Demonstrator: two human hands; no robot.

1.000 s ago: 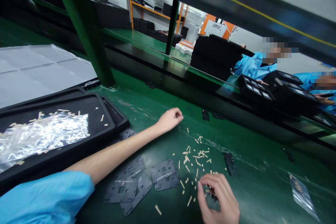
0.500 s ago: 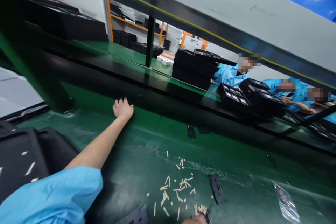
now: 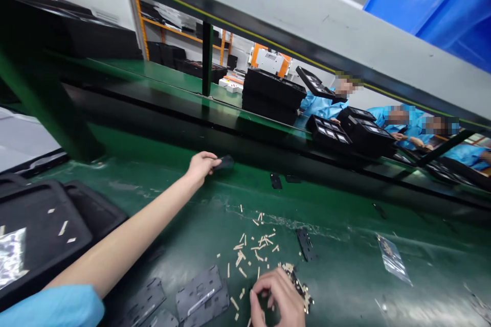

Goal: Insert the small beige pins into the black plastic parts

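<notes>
My left hand (image 3: 204, 166) reaches far out over the green bench. Its thumb and fingers pinch one end of a dark flat plastic part (image 3: 224, 162). Nearer to me, my right hand (image 3: 279, 297) is curled with thumb and fingers drawn together. Whatever it may hold is too small to make out. Beside it lies a heap of small dark and tan pieces (image 3: 306, 296). Short pale strips (image 3: 241, 256) are scattered to its left. Several dark plastic plates with cutouts (image 3: 201, 291) lie by the front edge, and another plate (image 3: 305, 244) rests beyond the heap.
Black trays (image 3: 38, 214) stand at the left, with a green post (image 3: 72, 112) behind them. A clear bag (image 3: 394, 259) lies at the right. Small black parts (image 3: 275, 181) sit farther back. Overhead runs a grey shelf (image 3: 268, 5) carrying a blue bin (image 3: 433, 5). Co-workers sit opposite.
My left hand has moved right and now grips a dark flat part; before, it was spread with nothing visible in it. My right hand has come farther into view.
</notes>
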